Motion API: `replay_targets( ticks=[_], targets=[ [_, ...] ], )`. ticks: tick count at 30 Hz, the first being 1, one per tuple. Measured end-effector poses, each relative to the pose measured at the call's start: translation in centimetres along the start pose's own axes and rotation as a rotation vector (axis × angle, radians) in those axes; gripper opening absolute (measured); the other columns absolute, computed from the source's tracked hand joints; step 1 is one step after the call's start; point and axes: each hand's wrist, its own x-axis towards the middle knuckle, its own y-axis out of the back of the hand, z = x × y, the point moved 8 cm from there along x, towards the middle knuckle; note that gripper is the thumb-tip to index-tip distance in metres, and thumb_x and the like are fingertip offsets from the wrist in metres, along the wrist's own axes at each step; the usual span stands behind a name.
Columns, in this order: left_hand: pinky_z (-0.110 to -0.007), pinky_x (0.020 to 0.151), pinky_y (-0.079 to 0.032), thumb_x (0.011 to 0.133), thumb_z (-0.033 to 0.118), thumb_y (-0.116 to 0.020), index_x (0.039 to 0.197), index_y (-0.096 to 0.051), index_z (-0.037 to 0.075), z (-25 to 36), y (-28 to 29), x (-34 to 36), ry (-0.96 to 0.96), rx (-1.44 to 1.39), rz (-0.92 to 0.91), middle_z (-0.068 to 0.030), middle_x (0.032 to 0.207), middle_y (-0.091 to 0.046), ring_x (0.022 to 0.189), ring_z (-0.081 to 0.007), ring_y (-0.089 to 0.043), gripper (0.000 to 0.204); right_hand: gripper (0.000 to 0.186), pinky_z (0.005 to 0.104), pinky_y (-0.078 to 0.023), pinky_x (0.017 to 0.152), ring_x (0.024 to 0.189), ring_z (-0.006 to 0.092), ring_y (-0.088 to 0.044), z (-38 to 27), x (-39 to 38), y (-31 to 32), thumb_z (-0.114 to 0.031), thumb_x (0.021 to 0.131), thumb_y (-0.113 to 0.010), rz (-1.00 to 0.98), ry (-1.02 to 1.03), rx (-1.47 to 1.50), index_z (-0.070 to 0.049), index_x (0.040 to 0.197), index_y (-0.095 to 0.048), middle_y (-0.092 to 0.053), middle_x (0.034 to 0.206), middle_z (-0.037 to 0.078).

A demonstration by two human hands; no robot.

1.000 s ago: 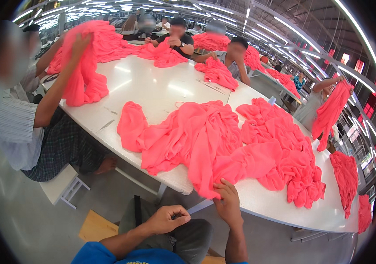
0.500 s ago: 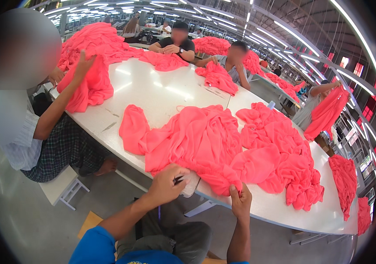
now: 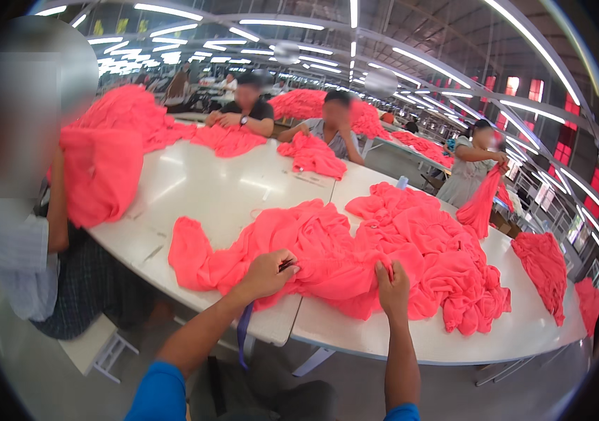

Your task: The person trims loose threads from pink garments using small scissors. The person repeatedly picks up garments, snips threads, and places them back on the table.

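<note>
Shifted inward from the table's near edge since half a second ago, the right hand (image 3: 393, 284) now stands about level with the left hand (image 3: 268, 274), so a stretch of the coral garment (image 3: 310, 242) is spread between them, which seems to steady it for close handwork. The garment lies along the near edge of the white table (image 3: 215, 186), its long axis running left to right, a narrow, sleeve-like end pointing to the left edge. Right thumb and fingers are pinched on its cloth. Left fingers are closed around a small dark tool (image 3: 287, 265), perhaps snips, though too small to be sure; a purple ribbon (image 3: 243, 333) hangs below. Beside the garment, a crumpled coral pile (image 3: 440, 245) spreads toward the right edge. Co-workers (image 3: 341, 133) are along the far edge.
</note>
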Motion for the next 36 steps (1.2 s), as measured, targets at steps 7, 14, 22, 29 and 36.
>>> replay_targets(
  ticks=[7,14,22,29,36],
  targets=[
    [-0.033,0.065,-0.049,0.089,0.016,-0.069,0.091,-0.063,0.003,-0.8,-0.8,5.6,-0.050,0.081,0.079,-0.0086,0.080,-0.067,0.071,-0.0176,-0.064,0.015,0.025,0.0428,-0.048,0.091,0.104,0.0345,-0.058,-4.0,1.5,-6.3,-0.015,0.087,-0.069,0.057,0.454,-0.187,-0.005,0.108,-0.060,-0.061,0.107,0.017],
    [-0.026,0.063,-0.047,0.092,0.015,-0.068,0.093,-0.065,0.003,-4.5,-4.0,6.7,0.030,-0.113,-0.028,-0.0007,0.076,-0.062,0.068,-0.0071,-0.054,0.013,0.039,0.0441,-0.047,0.093,0.106,0.0369,-0.057,-0.9,-1.0,-14.0,-0.019,0.090,-0.066,-0.413,0.338,-0.020,0.000,0.123,-0.057,-0.062,0.116,0.019],
    [-0.025,0.066,-0.047,0.092,0.014,-0.068,0.098,-0.067,0.002,-3.2,-4.1,5.1,0.146,-0.145,-0.146,-0.0007,0.083,-0.064,0.072,-0.0061,-0.054,0.014,0.046,0.0431,-0.048,0.093,0.108,0.0364,-0.058,0.0,-1.7,-14.5,-0.021,0.088,-0.070,-0.554,0.267,-0.062,0.000,0.127,-0.056,-0.063,0.117,0.019],
    [-0.027,0.071,-0.050,0.088,0.013,-0.072,0.101,-0.068,0.002,-2.9,-3.5,4.5,0.145,-0.006,-0.214,-0.0049,0.088,-0.067,0.078,-0.0102,-0.060,0.017,0.040,0.0428,-0.049,0.087,0.100,0.0339,-0.059,0.5,-1.6,-14.8,-0.019,0.086,-0.072,-0.511,0.242,-0.029,-0.002,0.120,-0.062,-0.065,0.105,0.016],
    [-0.029,0.078,-0.051,0.084,0.011,-0.076,0.114,-0.066,0.002,-2.7,-4.4,4.2,0.139,0.030,-0.346,-0.0064,0.099,-0.067,0.089,-0.0119,-0.062,0.033,0.017,0.0407,-0.049,0.082,0.092,0.0330,-0.060,-0.6,-0.9,-13.1,-0.008,0.082,-0.072,-0.298,0.268,-0.024,-0.004,0.097,-0.067,-0.063,0.095,0.014]
  ],
)
